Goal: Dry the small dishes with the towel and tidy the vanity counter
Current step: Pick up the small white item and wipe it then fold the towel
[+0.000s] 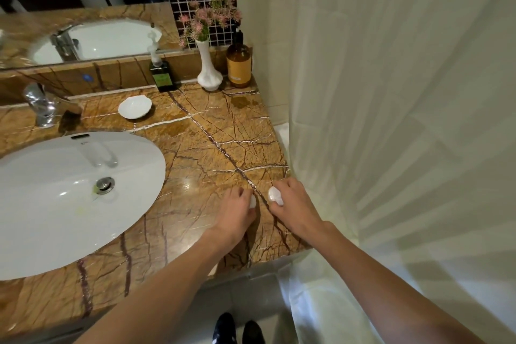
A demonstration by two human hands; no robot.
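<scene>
gripping one small white object each, left hand (237, 211) and right hand (290, 204) (near counter (212, 131) edge), shell dish (135, 107) well apart

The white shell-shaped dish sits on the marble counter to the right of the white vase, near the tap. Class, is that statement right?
Not quite. The head view shows the white shell-shaped dish on the marble counter to the left of the white vase, not the right. It does sit near the tap.

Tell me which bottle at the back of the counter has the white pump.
The dark green bottle, left of the white vase. The amber bottle on the vase's right has a black pump.
</scene>
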